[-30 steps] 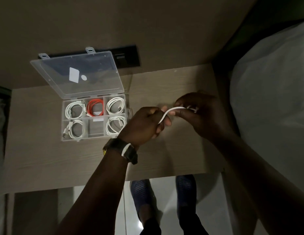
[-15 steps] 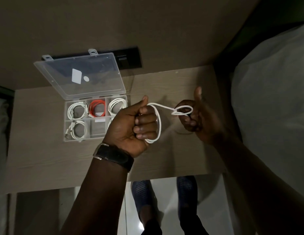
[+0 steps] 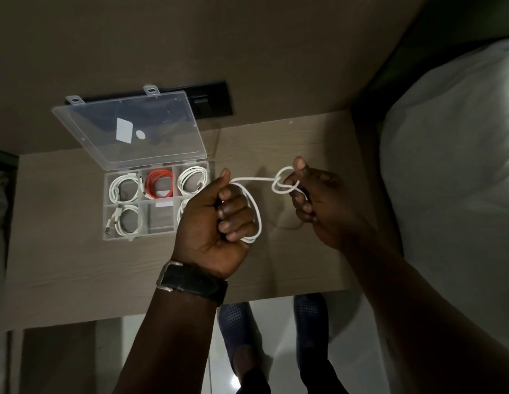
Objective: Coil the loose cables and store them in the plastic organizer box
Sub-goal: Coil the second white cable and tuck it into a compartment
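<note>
A white cable is wound in loops around the fingers of my left hand, which is fisted on it above the table. A strand runs right to a small twisted loop pinched in my right hand, thumb up. The clear plastic organizer box lies open to the left of my left hand, its lid tilted back. Coiled white cables fill several compartments, an orange cable sits in the top middle one, and the bottom middle compartment holds no cable. My left hand hides part of the bottom right compartment.
The wooden table ends near my shoes at the front edge. A black wall socket panel sits behind the lid. White bedding fills the right side. A dark watch is on my left wrist.
My hands came apart: the left turned into a fist with the cable looped around its fingers, and the right drew the free end out to the right and slightly up.
</note>
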Tool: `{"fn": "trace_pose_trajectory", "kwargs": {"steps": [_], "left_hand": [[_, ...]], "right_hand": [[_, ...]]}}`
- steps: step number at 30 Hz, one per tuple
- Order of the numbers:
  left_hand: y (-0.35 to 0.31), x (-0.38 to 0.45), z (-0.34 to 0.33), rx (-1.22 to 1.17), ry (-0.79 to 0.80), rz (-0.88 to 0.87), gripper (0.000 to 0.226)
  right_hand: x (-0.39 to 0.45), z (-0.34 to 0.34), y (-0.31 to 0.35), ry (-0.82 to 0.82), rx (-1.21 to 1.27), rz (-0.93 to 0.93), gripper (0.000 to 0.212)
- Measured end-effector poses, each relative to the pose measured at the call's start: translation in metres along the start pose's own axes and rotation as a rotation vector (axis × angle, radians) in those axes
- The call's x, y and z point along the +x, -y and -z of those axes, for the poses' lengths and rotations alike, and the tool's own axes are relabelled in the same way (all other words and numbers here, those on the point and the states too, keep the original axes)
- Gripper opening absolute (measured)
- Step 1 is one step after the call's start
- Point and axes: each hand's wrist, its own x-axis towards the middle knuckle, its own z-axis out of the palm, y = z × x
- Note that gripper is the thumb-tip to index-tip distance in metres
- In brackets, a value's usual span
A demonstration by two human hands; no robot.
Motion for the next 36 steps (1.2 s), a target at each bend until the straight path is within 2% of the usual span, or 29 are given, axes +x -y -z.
{"fn": "trace_pose_trajectory", "kwargs": {"steps": [4,7,12,16,22,24,27,29,33,36], "left_hand": [[0.011,-0.002,0.003,-0.132,0.011,-0.101,0.045],[0.012,-0.002,0.003,-0.239,0.015,-0.236,0.044],[0.008,-0.004,0.004,-0.326,0.014,-0.435,0.050],[-0.001,-0.011,0.010,-0.321,0.022,-0.517,0.045],[-0.001,-0.008,0.012,-0.366,-0.046,-0.556,0.049],[-0.004,-0.007,0.011,-0.364,-0.050,-0.543,0.051],[-0.005,-0.007,0.008,-0.311,-0.084,-0.503,0.047],[-0.003,-0.006,0.009,-0.291,-0.103,-0.474,0.046],[-0.008,-0.006,0.015,-0.291,-0.135,-0.482,0.041],[-0.011,-0.011,0.023,-0.184,-0.170,-0.471,0.042]], "right_hand": [[-0.003,-0.009,-0.003,-0.101,-0.080,0.057,0.044],[-0.006,-0.016,0.000,-0.005,-0.132,0.043,0.053],[-0.017,-0.017,0.005,0.217,-0.280,0.069,0.020],[-0.027,-0.007,0.007,0.252,-0.120,-0.049,0.030],[-0.033,0.000,0.011,0.525,0.232,-0.161,0.037],[-0.033,0.002,0.011,0.514,0.242,-0.131,0.039],[-0.039,0.004,0.008,0.462,0.194,-0.025,0.030],[-0.040,0.003,0.008,0.412,0.264,0.026,0.031],[-0.030,0.009,0.021,0.191,0.453,0.105,0.036],[-0.026,0.022,0.028,0.052,0.288,0.137,0.040]]}}
